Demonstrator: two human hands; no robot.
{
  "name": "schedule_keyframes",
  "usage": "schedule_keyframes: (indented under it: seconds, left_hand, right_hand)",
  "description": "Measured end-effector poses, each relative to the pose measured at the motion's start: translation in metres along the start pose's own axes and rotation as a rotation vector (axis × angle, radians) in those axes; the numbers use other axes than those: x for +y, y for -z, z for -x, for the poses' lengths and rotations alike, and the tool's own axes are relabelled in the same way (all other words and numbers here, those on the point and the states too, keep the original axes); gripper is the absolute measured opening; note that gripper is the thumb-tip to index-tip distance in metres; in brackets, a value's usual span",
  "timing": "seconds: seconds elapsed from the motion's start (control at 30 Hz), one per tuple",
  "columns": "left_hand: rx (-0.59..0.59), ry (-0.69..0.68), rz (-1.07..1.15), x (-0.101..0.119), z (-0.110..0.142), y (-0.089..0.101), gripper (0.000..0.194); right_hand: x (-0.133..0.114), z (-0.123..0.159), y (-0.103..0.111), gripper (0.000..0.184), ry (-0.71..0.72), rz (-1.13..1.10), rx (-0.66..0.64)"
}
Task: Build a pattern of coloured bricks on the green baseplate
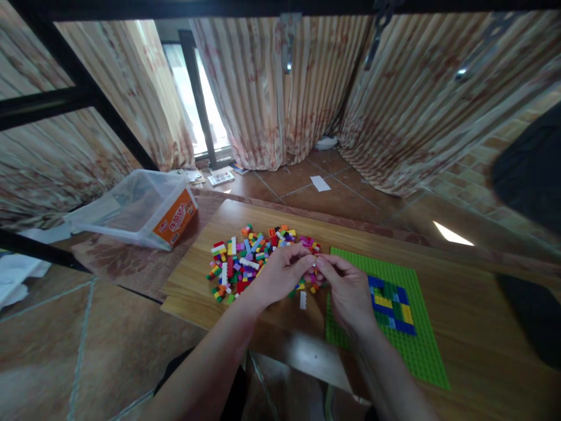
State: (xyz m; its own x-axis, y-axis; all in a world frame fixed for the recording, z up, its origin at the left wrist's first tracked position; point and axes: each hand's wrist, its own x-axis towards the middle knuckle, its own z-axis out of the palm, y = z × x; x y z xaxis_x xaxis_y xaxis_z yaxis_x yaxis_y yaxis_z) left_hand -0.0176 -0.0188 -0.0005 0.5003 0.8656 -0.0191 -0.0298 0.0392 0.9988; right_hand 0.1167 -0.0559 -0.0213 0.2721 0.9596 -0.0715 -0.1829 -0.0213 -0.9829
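Observation:
My left hand (287,270) and my right hand (350,290) meet fingertip to fingertip over the table, both pinched closed. Between them is a small whitish building brick (314,261), mostly covered by the fingers. A heap of mixed coloured building bricks (249,261) lies behind and left of my left hand. One white brick (302,300) rests apart, just below the hands. Partly under my right hand is a green baseplate (421,356). On it sits a flat patch of blue, green and yellow bricks (394,307).
The wooden table (350,234) runs left to right before me. A clear plastic bin (144,204) with an orange label lies on the rug to the left. Dark metal bars (105,128) frame the left and top. Curtains hang behind, and papers (319,183) lie on the tiled floor.

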Motion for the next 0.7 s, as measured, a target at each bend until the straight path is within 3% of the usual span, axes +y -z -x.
schedule_keyframes:
  seconds: [0.2, 0.33, 0.5, 0.6, 0.7]
  left_hand:
    - [0.06, 0.042, 0.096, -0.003, 0.0, -0.008, 0.03]
    - [0.087, 0.059, -0.027, -0.005, -0.002, 0.005, 0.027]
    - [0.28, -0.044, -0.565, -0.003, 0.0, 0.036, 0.021]
    - [0.294, -0.047, -0.73, -0.002, 0.002, 0.044, 0.016]
    - [0.268, -0.052, -0.836, -0.003, 0.002, 0.045, 0.015]
  right_hand:
    - [-0.001, 0.001, 0.001, 0.022, -0.052, -0.131, -0.039]
    - [0.007, -0.003, 0.0, 0.023, -0.044, -0.016, 0.0]
    - [0.013, -0.008, -0.005, 0.016, 0.291, 0.478, -0.008]
    - [0.016, -0.009, -0.009, 0.016, 0.432, 0.651, -0.063]
    - [0.021, -0.011, -0.015, 0.018, 0.475, 0.753, -0.072]
